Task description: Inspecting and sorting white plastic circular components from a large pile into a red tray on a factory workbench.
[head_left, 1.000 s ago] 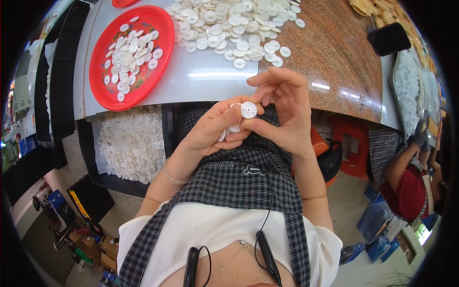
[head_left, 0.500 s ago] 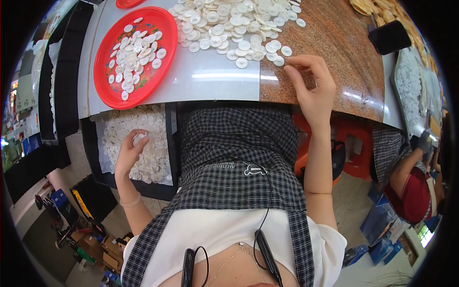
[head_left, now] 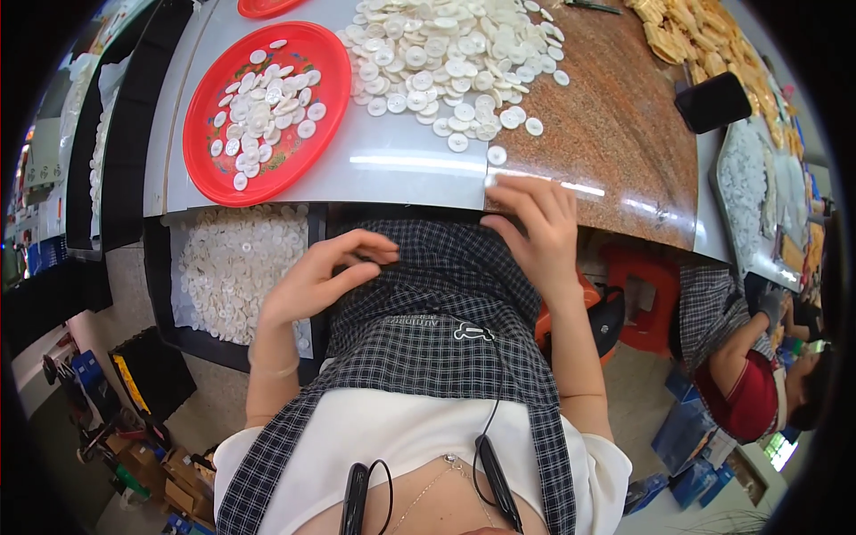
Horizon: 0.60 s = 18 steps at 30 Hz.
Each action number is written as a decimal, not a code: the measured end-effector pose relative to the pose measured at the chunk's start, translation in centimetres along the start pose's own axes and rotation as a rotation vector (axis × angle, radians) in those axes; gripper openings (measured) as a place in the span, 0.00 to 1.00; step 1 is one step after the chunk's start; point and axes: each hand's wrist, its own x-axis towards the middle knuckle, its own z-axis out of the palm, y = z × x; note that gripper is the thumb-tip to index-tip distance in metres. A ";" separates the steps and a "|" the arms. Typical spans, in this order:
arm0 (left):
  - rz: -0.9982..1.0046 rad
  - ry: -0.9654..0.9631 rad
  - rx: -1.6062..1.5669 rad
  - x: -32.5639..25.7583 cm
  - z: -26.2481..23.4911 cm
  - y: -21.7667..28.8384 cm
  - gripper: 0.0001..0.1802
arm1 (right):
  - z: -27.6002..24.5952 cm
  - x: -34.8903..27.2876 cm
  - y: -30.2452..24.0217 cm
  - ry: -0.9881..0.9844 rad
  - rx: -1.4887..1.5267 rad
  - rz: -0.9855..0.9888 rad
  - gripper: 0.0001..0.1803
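My left hand (head_left: 325, 275) is over my lap, right of the drawer, thumb and fingers apart and nothing visible between them. At the table's front edge, my right hand (head_left: 539, 227) has its fingertips over the tabletop and its thumb spread below. A bit of white shows at those fingertips, too small to name surely. Just beyond them lies a single white button (head_left: 497, 155). The large heap of round white buttons (head_left: 446, 67) spreads behind it. To the left, a red plate (head_left: 203, 147) holds more white buttons. Below it, loose buttons (head_left: 241, 267) fill an open drawer.
A black phone (head_left: 713, 102) lies at the table's right, near yellowish pieces (head_left: 704, 45). Another red dish (head_left: 267, 7) shows at the far edge. A red stool (head_left: 646, 299) stands under the table. A co-worker in a red top (head_left: 744, 392) sits at right.
My left hand has left the drawer, moving right over my lap; the white button it held is no longer visible. My right hand has come left and nearer, to the table edge.
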 end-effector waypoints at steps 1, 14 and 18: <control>0.011 -0.027 -0.152 1.1 0.6 -0.2 0.17 | 0.5 -0.4 0.1 0.001 -0.003 -0.007 0.17; 0.126 -0.059 -0.504 7.1 5.2 -0.2 0.16 | 1.3 0.5 -1.1 0.132 0.215 0.102 0.10; 0.192 -0.074 -0.880 6.7 4.9 -1.1 0.20 | 0.7 2.3 -3.3 0.006 0.458 0.112 0.09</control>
